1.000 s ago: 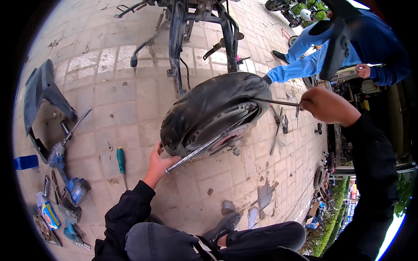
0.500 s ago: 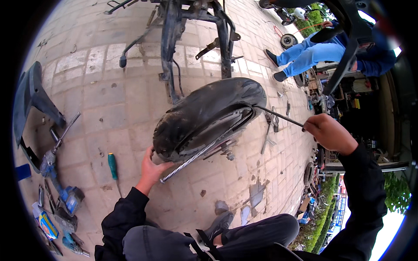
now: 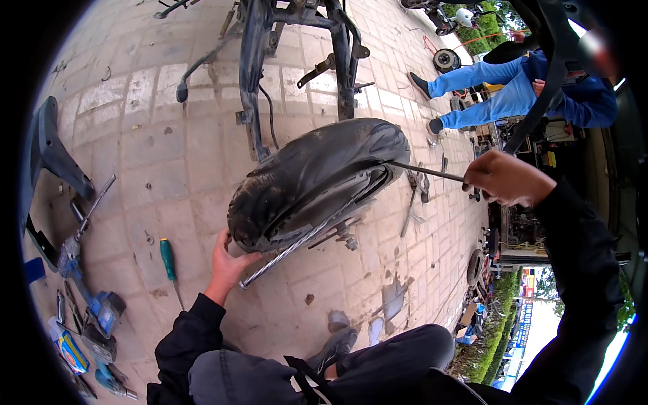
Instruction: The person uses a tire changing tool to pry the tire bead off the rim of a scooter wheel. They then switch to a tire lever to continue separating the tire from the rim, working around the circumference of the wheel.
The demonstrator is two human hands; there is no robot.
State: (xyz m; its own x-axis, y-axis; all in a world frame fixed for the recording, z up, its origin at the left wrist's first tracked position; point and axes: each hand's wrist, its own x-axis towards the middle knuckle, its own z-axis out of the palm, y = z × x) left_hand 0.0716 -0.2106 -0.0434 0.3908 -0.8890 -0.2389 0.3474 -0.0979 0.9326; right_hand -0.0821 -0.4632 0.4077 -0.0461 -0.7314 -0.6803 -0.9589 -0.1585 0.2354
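A worn black scooter tire [image 3: 317, 158], with its wheel inside, stands tilted on the paving in front of me. My left hand [image 3: 227, 268] grips its lower left end, thumb spread apart from the fingers, which are partly hidden behind the rubber. In my right hand [image 3: 507, 178], closed in a fist, is the outer end of a dark tire lever [image 3: 432, 171]. The lever's other end goes in between the tire's bead and the rim at the right. A silver twisted bar [image 3: 304, 241] lies slantwise along the rim, its far end tucked at the tire's edge; neither hand touches it.
Beyond the tire stands a dark motorbike frame [image 3: 253, 74]. At left lie a green-handled screwdriver [image 3: 167, 260], a blue power wrench [image 3: 106, 307] and a dark plastic fairing [image 3: 57, 152]. Pliers-like tools [image 3: 420, 189] lie right of the tire. A person in jeans [image 3: 493, 75] is at upper right.
My right hand has risen with the lever, which now lies flatter. My left hand keeps its hold on the tire. The other person's legs have moved farther apart.
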